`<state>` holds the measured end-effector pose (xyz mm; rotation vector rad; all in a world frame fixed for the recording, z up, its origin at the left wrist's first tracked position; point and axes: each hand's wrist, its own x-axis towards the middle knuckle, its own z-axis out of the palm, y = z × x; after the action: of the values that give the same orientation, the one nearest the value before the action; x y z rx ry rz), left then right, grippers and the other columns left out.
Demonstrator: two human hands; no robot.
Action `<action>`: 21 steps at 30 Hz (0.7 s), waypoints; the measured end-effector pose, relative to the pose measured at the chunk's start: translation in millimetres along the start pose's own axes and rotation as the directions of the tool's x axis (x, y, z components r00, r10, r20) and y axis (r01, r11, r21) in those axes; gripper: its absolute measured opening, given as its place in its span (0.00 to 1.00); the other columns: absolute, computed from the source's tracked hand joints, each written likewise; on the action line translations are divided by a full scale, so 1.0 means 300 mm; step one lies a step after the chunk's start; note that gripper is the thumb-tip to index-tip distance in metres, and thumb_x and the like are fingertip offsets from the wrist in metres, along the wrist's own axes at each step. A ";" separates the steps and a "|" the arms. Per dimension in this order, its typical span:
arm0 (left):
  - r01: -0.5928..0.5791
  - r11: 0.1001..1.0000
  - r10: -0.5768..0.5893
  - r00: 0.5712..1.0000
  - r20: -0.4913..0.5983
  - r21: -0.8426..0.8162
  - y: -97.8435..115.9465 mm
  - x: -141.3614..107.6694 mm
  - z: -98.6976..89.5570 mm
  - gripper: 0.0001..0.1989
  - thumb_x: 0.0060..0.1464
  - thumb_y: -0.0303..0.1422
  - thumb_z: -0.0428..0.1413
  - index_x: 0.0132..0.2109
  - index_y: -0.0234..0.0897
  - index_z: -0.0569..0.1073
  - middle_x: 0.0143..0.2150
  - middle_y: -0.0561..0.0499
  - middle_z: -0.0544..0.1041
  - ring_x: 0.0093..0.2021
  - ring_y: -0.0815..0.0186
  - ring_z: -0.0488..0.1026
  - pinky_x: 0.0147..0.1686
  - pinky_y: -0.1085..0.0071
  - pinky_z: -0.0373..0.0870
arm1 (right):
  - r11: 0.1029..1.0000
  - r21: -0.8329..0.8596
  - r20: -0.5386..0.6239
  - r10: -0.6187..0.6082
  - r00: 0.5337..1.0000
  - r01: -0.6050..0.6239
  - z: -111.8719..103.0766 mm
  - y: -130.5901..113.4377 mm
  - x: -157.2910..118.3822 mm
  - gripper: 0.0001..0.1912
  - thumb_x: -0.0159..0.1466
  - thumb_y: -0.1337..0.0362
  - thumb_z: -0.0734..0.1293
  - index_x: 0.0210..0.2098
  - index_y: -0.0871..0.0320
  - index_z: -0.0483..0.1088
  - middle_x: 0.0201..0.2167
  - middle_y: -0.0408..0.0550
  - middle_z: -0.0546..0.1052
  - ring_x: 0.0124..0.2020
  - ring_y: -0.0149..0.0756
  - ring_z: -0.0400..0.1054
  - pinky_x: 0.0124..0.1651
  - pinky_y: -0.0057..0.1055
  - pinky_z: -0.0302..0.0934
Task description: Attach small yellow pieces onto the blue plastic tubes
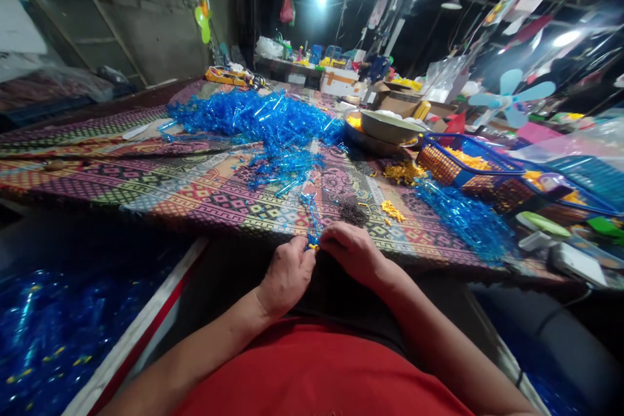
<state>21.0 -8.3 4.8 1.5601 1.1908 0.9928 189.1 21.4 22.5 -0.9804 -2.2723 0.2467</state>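
At the table's near edge, my left hand (pixel 288 273) has its fingers closed on a small blue plastic piece with a yellow part (pixel 312 244). My right hand (pixel 351 252) meets it from the right, fingertips pinched together; what they hold, if anything, is hidden. From the fingertips a clear blue strip (pixel 311 208) runs up onto the patterned cloth (pixel 214 201). Just beyond my right hand lie a pile of tiny dark pieces (pixel 353 213) and several small yellow pieces (pixel 392 211).
A big heap of clear blue plastic pieces (pixel 253 117) covers the table's middle, with another blue pile (pixel 463 218) at right. Bowls (pixel 390 130), a blue basket (pixel 470 172) of yellow pieces and a fan (pixel 511 99) stand beyond. Below left, a bin (pixel 141 331) holds blue pieces.
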 end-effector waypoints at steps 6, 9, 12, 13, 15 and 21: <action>0.081 0.989 -0.074 0.996 0.054 -0.127 0.005 -0.004 -0.001 0.08 0.53 0.35 0.49 0.29 0.38 0.67 0.18 0.54 0.67 0.16 0.71 0.64 0.16 0.77 0.56 | 0.998 0.054 -0.043 0.013 0.999 -0.011 0.005 0.010 -0.008 0.03 0.61 0.65 0.64 0.31 0.57 0.69 0.27 0.46 0.73 0.29 0.31 0.67 0.33 0.27 0.61; 0.109 0.987 -0.100 0.992 0.083 -0.120 0.007 -0.002 -0.003 0.09 0.54 0.37 0.48 0.30 0.37 0.66 0.19 0.55 0.68 0.16 0.71 0.65 0.15 0.77 0.58 | 0.998 0.059 -0.075 -0.023 0.997 0.027 0.010 0.013 -0.012 0.04 0.62 0.65 0.63 0.33 0.57 0.70 0.30 0.47 0.73 0.31 0.31 0.67 0.33 0.27 0.62; 0.177 0.971 -0.150 0.975 0.164 -0.162 0.007 0.004 -0.008 0.09 0.53 0.37 0.47 0.30 0.37 0.65 0.19 0.56 0.68 0.15 0.70 0.66 0.13 0.77 0.61 | 0.994 -0.005 -0.087 -0.112 0.990 0.112 0.013 0.016 -0.020 0.06 0.63 0.68 0.61 0.35 0.57 0.70 0.32 0.49 0.72 0.33 0.32 0.66 0.34 0.28 0.63; 0.202 0.962 -0.166 0.967 0.191 -0.186 0.006 0.007 -0.010 0.09 0.53 0.37 0.47 0.30 0.37 0.64 0.19 0.56 0.68 0.15 0.70 0.67 0.12 0.77 0.62 | 0.989 -0.044 -0.079 -0.145 0.986 0.142 0.013 0.018 -0.023 0.06 0.64 0.69 0.60 0.36 0.58 0.69 0.32 0.50 0.72 0.33 0.33 0.66 0.35 0.29 0.63; 0.239 0.942 -0.183 0.954 0.237 -0.236 0.000 0.012 -0.012 0.09 0.53 0.36 0.46 0.29 0.37 0.64 0.19 0.56 0.67 0.14 0.70 0.67 0.11 0.76 0.63 | 0.973 -0.124 -0.037 -0.202 0.979 0.196 0.012 0.022 -0.028 0.08 0.64 0.71 0.59 0.39 0.58 0.68 0.32 0.51 0.72 0.34 0.34 0.65 0.36 0.32 0.62; 0.294 0.912 -0.207 0.932 0.296 -0.286 -0.009 0.025 -0.011 0.08 0.52 0.33 0.46 0.28 0.36 0.63 0.17 0.56 0.66 0.13 0.69 0.67 0.10 0.76 0.63 | 0.925 -0.255 0.105 -0.265 0.959 0.283 0.010 0.034 -0.030 0.11 0.65 0.70 0.56 0.43 0.59 0.66 0.34 0.52 0.72 0.35 0.36 0.63 0.37 0.34 0.62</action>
<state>19.0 0.0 3.7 1.1949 0.9584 0.7422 197.8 22.5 11.7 -0.7767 -2.5177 -0.1547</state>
